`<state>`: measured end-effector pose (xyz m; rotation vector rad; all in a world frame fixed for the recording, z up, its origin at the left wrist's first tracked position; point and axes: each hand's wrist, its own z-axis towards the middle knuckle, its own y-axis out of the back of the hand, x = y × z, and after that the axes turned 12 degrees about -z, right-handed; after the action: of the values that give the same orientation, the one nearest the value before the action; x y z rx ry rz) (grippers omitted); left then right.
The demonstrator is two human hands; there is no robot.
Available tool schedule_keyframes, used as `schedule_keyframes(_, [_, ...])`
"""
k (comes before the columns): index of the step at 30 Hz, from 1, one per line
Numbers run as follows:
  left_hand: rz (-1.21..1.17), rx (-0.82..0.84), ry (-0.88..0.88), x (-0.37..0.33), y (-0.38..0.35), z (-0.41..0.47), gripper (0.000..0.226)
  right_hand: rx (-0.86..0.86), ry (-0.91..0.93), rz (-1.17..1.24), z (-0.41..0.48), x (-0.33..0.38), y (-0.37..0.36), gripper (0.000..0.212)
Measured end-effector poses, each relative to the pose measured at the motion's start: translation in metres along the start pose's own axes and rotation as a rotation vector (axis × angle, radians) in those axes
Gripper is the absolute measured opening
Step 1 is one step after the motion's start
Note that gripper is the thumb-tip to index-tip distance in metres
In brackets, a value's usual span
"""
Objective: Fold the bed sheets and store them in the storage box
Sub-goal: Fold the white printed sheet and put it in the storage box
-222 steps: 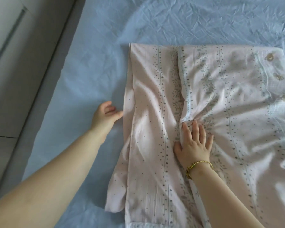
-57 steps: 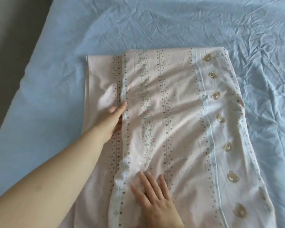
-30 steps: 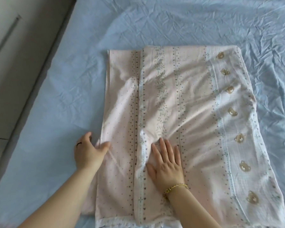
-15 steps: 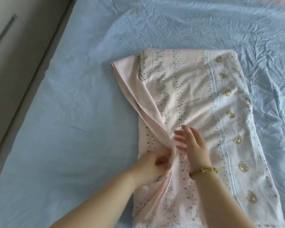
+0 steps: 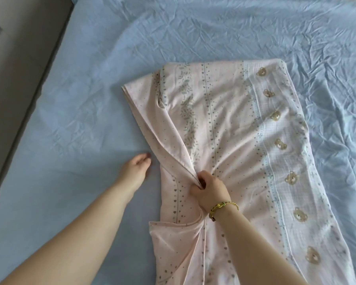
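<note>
A pink bed sheet (image 5: 234, 130) printed with hearts, leaves and a row of bears lies partly folded in a long strip on the blue bed. My right hand (image 5: 209, 190), with a gold bracelet on the wrist, grips the sheet's left edge, which is bunched and drawn in over the middle of the strip. My left hand (image 5: 137, 168) lies just left of the sheet on the blue cover, fingers relaxed, holding nothing. No storage box is in view.
The blue fitted sheet (image 5: 80, 120) covers the bed all round the pink sheet, wrinkled at the back and right. The bed's left edge runs diagonally beside a grey floor (image 5: 14, 68).
My left hand has let go of the gathered left edge and moved out onto the blue cover. My right hand has closed on that edge where the left hand held it.
</note>
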<state>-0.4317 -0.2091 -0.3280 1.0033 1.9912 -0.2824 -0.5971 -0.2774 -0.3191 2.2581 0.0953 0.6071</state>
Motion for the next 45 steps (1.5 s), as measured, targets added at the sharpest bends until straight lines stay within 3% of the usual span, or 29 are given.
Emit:
schedule_keyframes(2, [0.008, 0.028, -0.002, -0.019, -0.019, 0.019, 0.034, 0.013, -0.022, 0.018, 0.005, -0.002, 0.001, 0.031])
schedule_keyframes(4, [-0.133, -0.002, 0.017, -0.042, -0.036, 0.032, 0.038, 0.006, -0.022, 0.023, 0.006, -0.003, 0.001, 0.031])
schedule_keyframes(6, [-0.343, -0.159, -0.008, -0.067, -0.041, 0.049, 0.042, 0.011, -0.027, 0.033, 0.008, -0.003, 0.001, 0.029])
schedule_keyframes(8, [-0.351, -0.286, -0.156, -0.085, -0.042, 0.067, 0.047, 0.028, -0.029, 0.046, 0.01, -0.001, 0.0, 0.026])
schedule_keyframes(10, [-0.151, -0.264, -0.355, -0.101, -0.051, 0.076, 0.058, 0.042, -0.04, 0.064, 0.013, 0.0, 0.0, 0.02])
schedule_keyframes(14, [0.396, 0.124, -0.823, -0.122, -0.097, 0.082, 0.05, 0.029, -0.081, 0.061, 0.02, -0.003, 0.001, 0.029])
schedule_keyframes(17, [1.026, 0.373, -0.717, -0.111, -0.112, 0.104, 0.051, 0.007, -0.12, 0.105, 0.021, -0.002, 0.003, 0.032])
schedule_keyframes(19, [1.185, 0.43, -0.678, -0.104, -0.111, 0.115, 0.053, 0.013, -0.138, 0.167, 0.021, -0.002, 0.003, 0.032])
schedule_keyframes(22, [1.085, 0.397, -0.776, -0.1, -0.106, 0.116, 0.052, 0.027, -0.146, 0.198, 0.022, -0.001, 0.002, 0.029])
schedule_keyframes(26, [0.691, 0.262, -0.866, -0.076, -0.082, 0.089, 0.055, 0.036, -0.154, 0.205, 0.023, -0.003, 0.002, 0.023])
schedule_keyframes(29, [0.498, 0.197, -0.756, -0.035, -0.057, 0.046, 0.063, 0.053, -0.133, 0.208, 0.022, -0.002, 0.008, 0.019])
schedule_keyframes(35, [0.344, 0.239, -0.521, 0.053, -0.014, -0.053, 0.045, 0.046, -0.119, 0.255, 0.008, -0.001, 0.011, 0.012])
schedule_keyframes(40, [0.257, 0.213, -0.236, 0.073, 0.0, -0.106, 0.038, 0.004, -0.091, 0.253, -0.025, -0.007, -0.001, 0.044])
schedule_keyframes(45, [0.407, 0.312, -0.288, 0.076, 0.004, -0.146, 0.021, -0.124, 0.12, 0.116, -0.056, -0.018, -0.006, 0.066])
